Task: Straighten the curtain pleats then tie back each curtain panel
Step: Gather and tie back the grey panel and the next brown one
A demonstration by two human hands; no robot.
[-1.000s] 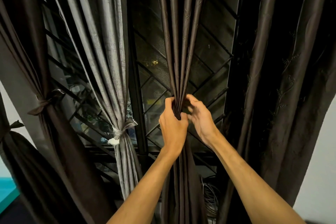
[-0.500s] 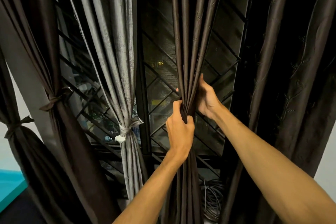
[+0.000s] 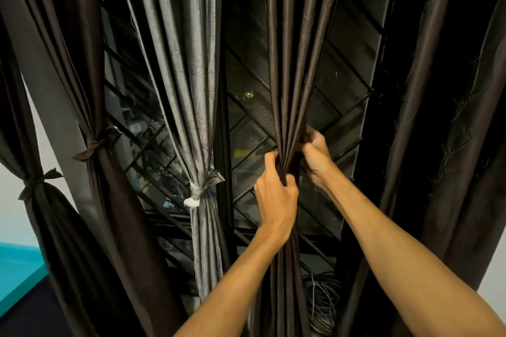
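Left hand point(image 3: 276, 197): fingers and thumb curled round the gathered middle panel point(image 3: 290, 63), gripping it at its narrowest point, knuckles toward the camera. Right hand point(image 3: 315, 159): just above and to the right of the left, touching the same bundle; its fingers curl into the folds from the right side and hold them, the fingertips hidden behind the cloth. Both forearms rise from the lower edge.

The middle panel, dark brown, hangs at the centre. Its pleats fan out above the hands and fall in a tight column below them. No band shows round it.

To its left, a grey panel point(image 3: 189, 76) is cinched by a grey tie point(image 3: 204, 186) with a pale knot end. Further left, the left panel point(image 3: 120, 227), dark brown, is bound by a left tie point(image 3: 95, 145). The far-left panel point(image 3: 60, 241) is bound by a far-left tie point(image 3: 35, 182). At the right, the right panel point(image 3: 443, 145) hangs loose, with faint embroidery.

Behind the panels: a window grille point(image 3: 345, 117) of diagonal bars. Below the hands, right of the column: coiled cables point(image 3: 320, 306). Lower left: a wall point(image 3: 16, 213) and a teal surface point(image 3: 16, 276).
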